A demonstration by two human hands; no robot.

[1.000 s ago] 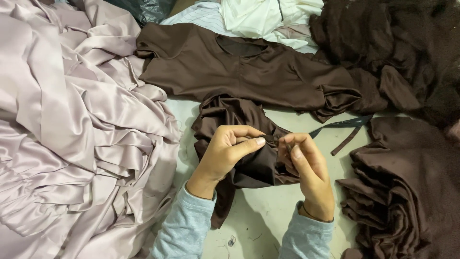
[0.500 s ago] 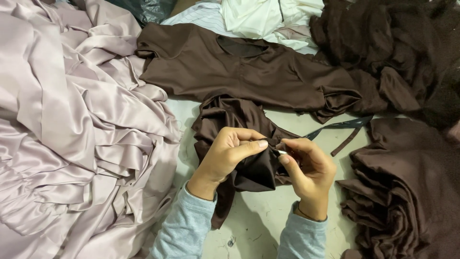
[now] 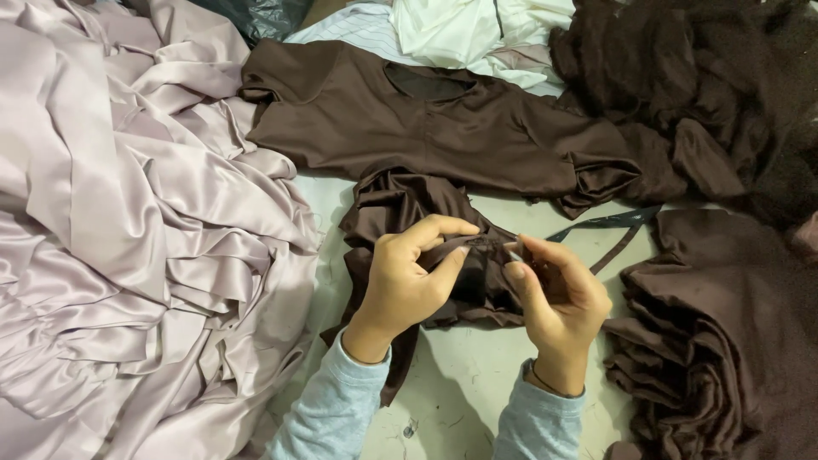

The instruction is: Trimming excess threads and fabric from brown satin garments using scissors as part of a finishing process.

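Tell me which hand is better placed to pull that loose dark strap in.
Likely the right hand: the dark strap lies just beyond its fingertips, while the left hand pinches the brown fabric piece farther away.

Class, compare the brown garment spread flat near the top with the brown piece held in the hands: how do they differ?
The spread garment lies flat and untouched, its neckline showing; the held piece is bunched and creased, pinched by the left hand and the right hand. The spread garment looks matte, the held piece glossier. Both are dark brown fabric.
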